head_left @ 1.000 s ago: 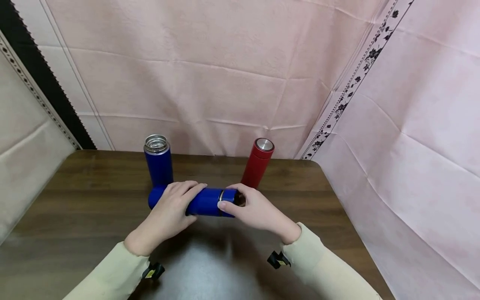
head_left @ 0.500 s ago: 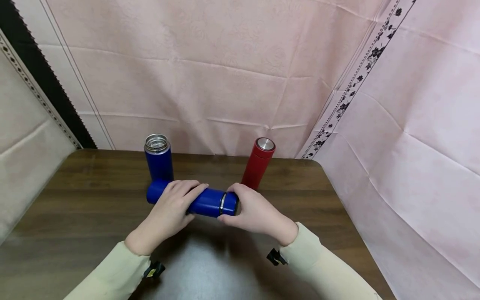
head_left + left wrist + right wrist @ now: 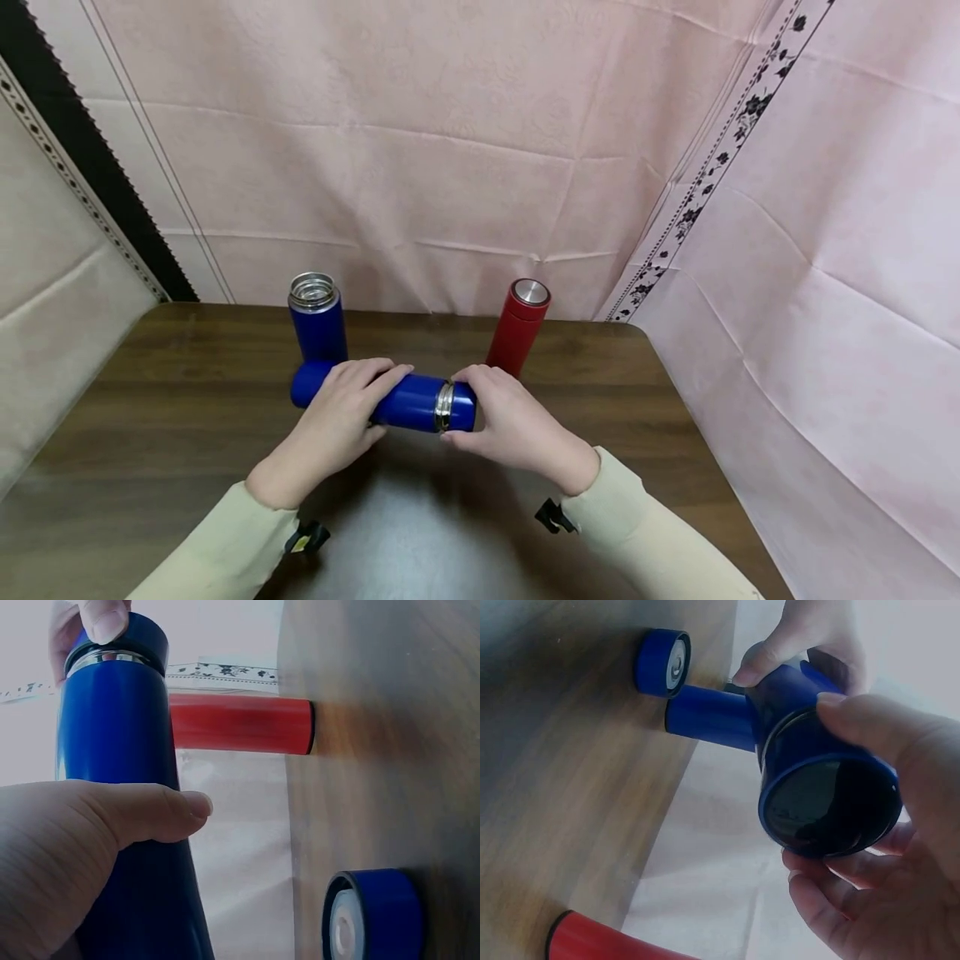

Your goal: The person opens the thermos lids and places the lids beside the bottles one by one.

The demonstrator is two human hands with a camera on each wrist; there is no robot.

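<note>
A blue thermos bottle [image 3: 408, 402] lies sideways across both hands above the table. My left hand [image 3: 330, 425] grips its body, thumb wrapped over the side in the left wrist view. At the other end, my right hand [image 3: 521, 429] holds the lid [image 3: 464, 407] between thumb and fingers. A silver band shows between lid and body. The lid's dark glossy top [image 3: 832, 806] faces the right wrist camera. Behind the left hand, a second blue bottle [image 3: 321, 333] stands uncapped, its steel mouth showing. A loose blue lid [image 3: 388, 911] rests on the table, hidden in the head view.
A red thermos [image 3: 517, 329] with a silver top stands at the back right, just beyond the right hand. The brown wooden table [image 3: 187, 392] ends at a pink cloth backdrop [image 3: 420, 167], with more cloth along both sides.
The held bottle's right end has turned, so the lid's end no longer faces the head view. The silver band between lid and body shows wider. The standing bottles have stayed put.
</note>
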